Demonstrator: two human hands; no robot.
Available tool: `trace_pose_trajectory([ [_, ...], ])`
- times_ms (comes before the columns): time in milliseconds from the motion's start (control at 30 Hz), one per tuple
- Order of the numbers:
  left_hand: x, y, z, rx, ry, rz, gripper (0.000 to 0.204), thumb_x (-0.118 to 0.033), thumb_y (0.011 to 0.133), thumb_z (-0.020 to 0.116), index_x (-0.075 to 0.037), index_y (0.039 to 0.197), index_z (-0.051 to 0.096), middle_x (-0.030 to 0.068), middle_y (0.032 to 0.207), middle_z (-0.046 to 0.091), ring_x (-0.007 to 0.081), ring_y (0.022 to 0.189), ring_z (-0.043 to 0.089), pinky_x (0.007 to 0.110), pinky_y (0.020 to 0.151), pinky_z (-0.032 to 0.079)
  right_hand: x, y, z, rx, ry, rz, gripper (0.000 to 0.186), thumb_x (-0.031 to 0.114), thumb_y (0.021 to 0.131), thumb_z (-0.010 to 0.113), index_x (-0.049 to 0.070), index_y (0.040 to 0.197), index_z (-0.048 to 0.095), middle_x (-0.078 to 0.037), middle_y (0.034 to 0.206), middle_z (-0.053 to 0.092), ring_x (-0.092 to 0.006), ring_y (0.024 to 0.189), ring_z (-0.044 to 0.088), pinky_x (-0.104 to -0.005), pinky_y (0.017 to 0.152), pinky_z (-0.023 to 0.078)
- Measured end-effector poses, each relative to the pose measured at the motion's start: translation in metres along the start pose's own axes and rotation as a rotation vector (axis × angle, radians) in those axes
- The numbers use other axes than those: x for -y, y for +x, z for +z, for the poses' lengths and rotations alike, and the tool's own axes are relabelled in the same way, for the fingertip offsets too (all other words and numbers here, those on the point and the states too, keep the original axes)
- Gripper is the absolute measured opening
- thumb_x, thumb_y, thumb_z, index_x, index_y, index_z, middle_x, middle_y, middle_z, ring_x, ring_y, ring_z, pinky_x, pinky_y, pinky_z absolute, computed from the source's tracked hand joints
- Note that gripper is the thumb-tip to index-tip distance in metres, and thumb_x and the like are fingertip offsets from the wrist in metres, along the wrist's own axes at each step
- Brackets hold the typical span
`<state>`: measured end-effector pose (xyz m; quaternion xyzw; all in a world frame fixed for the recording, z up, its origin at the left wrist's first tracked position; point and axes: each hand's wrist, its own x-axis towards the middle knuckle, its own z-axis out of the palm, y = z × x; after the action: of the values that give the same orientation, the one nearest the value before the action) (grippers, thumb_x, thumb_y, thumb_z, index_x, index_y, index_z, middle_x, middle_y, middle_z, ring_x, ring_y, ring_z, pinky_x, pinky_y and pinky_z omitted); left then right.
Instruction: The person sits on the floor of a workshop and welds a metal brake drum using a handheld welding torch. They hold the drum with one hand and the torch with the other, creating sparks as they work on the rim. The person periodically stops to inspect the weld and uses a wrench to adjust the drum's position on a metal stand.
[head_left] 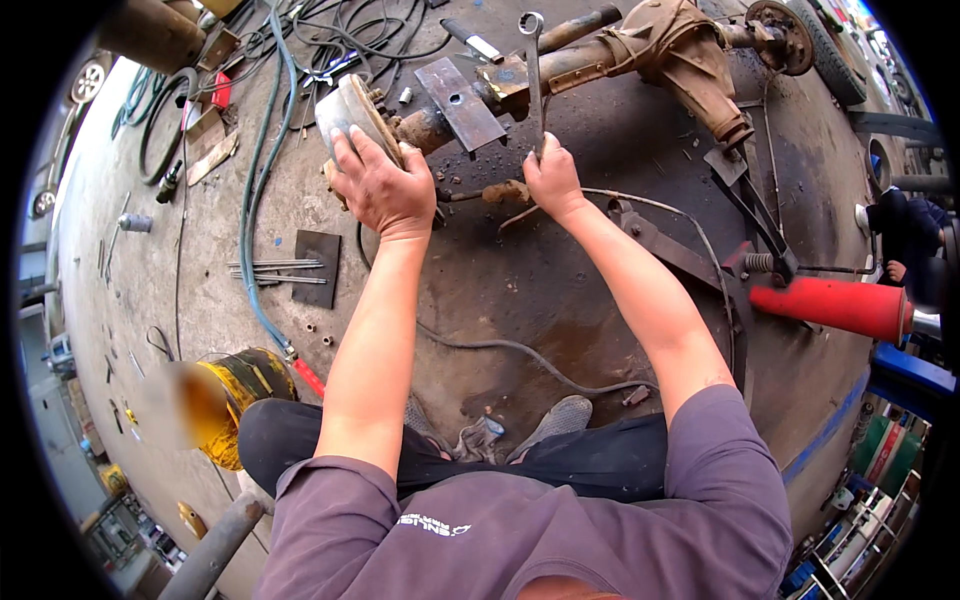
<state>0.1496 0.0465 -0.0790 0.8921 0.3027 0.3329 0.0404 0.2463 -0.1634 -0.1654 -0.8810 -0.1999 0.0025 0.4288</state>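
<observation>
My left hand [385,185] lies over the round wheel hub [352,112] at the near end of a rusty axle [570,65]. Its fingers reach across the hub's rim, with the thumb on the axle side. In my right hand [553,178], a long combination wrench [536,75] stands nearly upright, its ring end at the top. The fist closes round the lower end, in front of the axle tube. Between both hands, a flat steel plate [455,100] with a hole sits across the tube. What the wrench's lower end touches is hidden.
Blue hoses [262,170] and black cables [350,35] trail over the floor at the left. Thin rods [275,268] rest on a dark plate. A yellow bucket [235,400] stands by my left knee. At the right are a red cylinder [835,305] and another person [905,235].
</observation>
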Motion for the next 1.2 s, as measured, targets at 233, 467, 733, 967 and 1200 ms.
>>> trace_pose_trajectory([
  [233,-0.002,0.029,0.007,0.105,0.025,-0.088,0.071,-0.034,0.081,0.065,0.001,0.142,0.052,0.0196,0.151,0.045,0.0444,0.128,0.049,0.050,0.107,0.043,-0.017,0.008,0.029,0.097,0.027,-0.036,0.018,0.005,0.088,0.057,-0.005,0.102,0.053,-0.034,0.092,0.066,-0.0505,0.093,0.066,-0.0551,0.083,0.053],
  [467,0.002,0.071,0.018,0.210,0.098,-0.118,0.074,-0.039,0.077,0.067,-0.003,0.141,0.053,0.0164,0.151,0.048,0.0434,0.128,0.052,0.050,0.104,0.048,-0.003,0.044,0.032,0.224,-0.028,-0.017,0.016,0.003,0.089,0.054,-0.005,0.103,0.054,-0.033,0.095,0.068,-0.0478,0.095,0.067,-0.0539,0.084,0.054],
  [733,-0.005,0.074,0.020,0.204,0.091,-0.079,0.075,-0.042,0.079,0.064,0.001,0.140,0.054,0.0210,0.147,0.051,0.0384,0.132,0.052,0.046,0.110,0.042,-0.023,0.060,0.033,0.264,-0.013,-0.065,0.014,0.000,0.087,0.054,-0.004,0.101,0.056,-0.030,0.093,0.070,-0.0457,0.096,0.069,-0.0515,0.084,0.056],
  [967,0.009,0.083,0.031,0.205,0.067,-0.016,0.076,-0.041,0.077,0.065,0.005,0.137,0.055,0.0245,0.143,0.053,0.0399,0.130,0.053,0.046,0.111,0.041,-0.011,0.041,0.041,0.299,0.082,0.062,0.014,0.001,0.088,0.053,-0.005,0.101,0.055,-0.031,0.094,0.069,-0.0475,0.091,0.069,-0.0529,0.082,0.056],
  [1200,0.010,0.093,0.034,0.241,0.071,-0.036,0.079,-0.043,0.077,0.066,0.006,0.138,0.055,0.0245,0.144,0.052,0.0393,0.132,0.052,0.045,0.111,0.041,-0.012,0.046,0.044,0.216,0.071,0.013,0.014,0.002,0.088,0.053,-0.004,0.100,0.056,-0.030,0.093,0.070,-0.0457,0.093,0.070,-0.0516,0.082,0.056],
])
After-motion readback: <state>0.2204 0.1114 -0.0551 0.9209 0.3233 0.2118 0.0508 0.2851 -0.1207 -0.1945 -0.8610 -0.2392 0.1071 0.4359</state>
